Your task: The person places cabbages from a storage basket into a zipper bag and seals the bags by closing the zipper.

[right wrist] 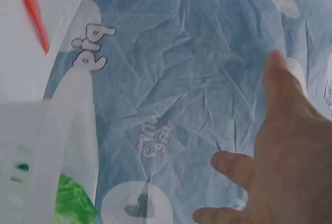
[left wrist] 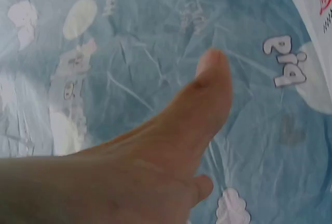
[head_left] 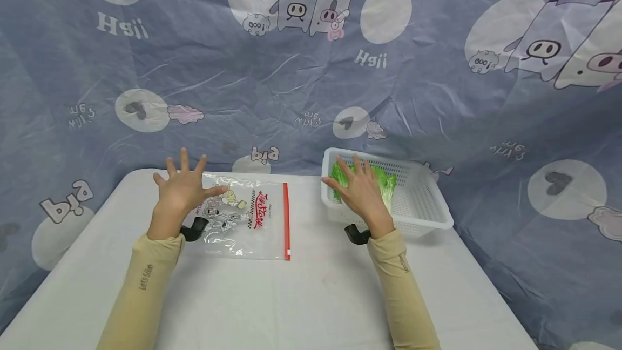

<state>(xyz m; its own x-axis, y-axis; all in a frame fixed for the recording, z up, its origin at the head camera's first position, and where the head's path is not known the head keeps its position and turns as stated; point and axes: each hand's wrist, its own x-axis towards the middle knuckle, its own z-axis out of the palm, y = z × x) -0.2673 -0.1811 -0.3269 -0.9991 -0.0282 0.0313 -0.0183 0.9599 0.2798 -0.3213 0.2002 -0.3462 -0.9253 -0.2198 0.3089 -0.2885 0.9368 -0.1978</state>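
Observation:
In the head view my left hand is held with spread fingers over the left part of a clear zip bag. The bag lies flat, with a red zip strip along its right edge and red lettering with cartoon figures printed on it. My right hand, fingers also spread, hovers over the left end of a white plastic basket. Green leafy lettuce lies in that end of the basket, partly hidden by the hand. Neither hand holds anything. The right wrist view also shows the lettuce beside the basket's rim.
Both bag and basket rest toward the back of a white table. Behind it hangs a blue-grey cloth printed with cartoon pigs. Black wrist mounts sit on both wrists.

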